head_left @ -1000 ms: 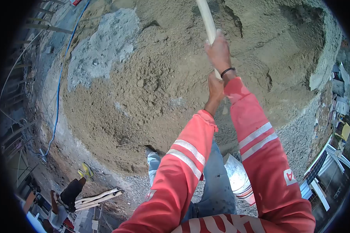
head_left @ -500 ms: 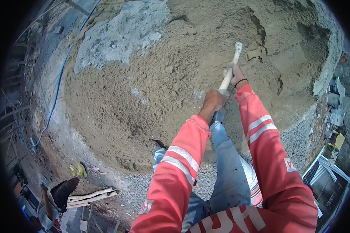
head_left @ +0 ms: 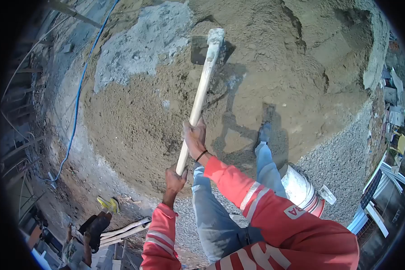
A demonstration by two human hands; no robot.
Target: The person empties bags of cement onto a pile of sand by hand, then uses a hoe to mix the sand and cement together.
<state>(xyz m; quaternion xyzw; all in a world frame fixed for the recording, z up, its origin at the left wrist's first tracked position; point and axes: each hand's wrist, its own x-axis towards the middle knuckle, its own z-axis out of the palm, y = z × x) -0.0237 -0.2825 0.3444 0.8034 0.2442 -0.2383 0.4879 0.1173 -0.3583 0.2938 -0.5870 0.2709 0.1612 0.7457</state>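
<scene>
I hold a long wooden handle (head_left: pixel 198 101) with both my hands. My right hand (head_left: pixel 195 138) is closed around the handle higher up, and it has a dark band at the wrist. My left hand (head_left: pixel 174 177) is closed around the lower end of the handle, just under the right one, so the two hands are near each other. The handle goes up and away from me, a little tilted to the right, and at its far end there is the metal blade of a hoe (head_left: pixel 210 45), covered with grey material. The blade lies on the big pile of sand (head_left: pixel 265 81), near a patch of grey cement powder (head_left: pixel 139 45) that sits on the left upper part of the pile. My legs in blue jeans (head_left: pixel 211 216) stand at the edge of the pile, with one foot forward on the sand. Under the pile and to the right is grey gravel (head_left: pixel 342 157). Just beside my right leg stands a white bucket (head_left: pixel 301 191). A blue hose (head_left: pixel 78 90) runs along the left side of the pile. At the lower left, another person (head_left: pixel 92 229) crouches near some pale boards (head_left: pixel 123 227).
</scene>
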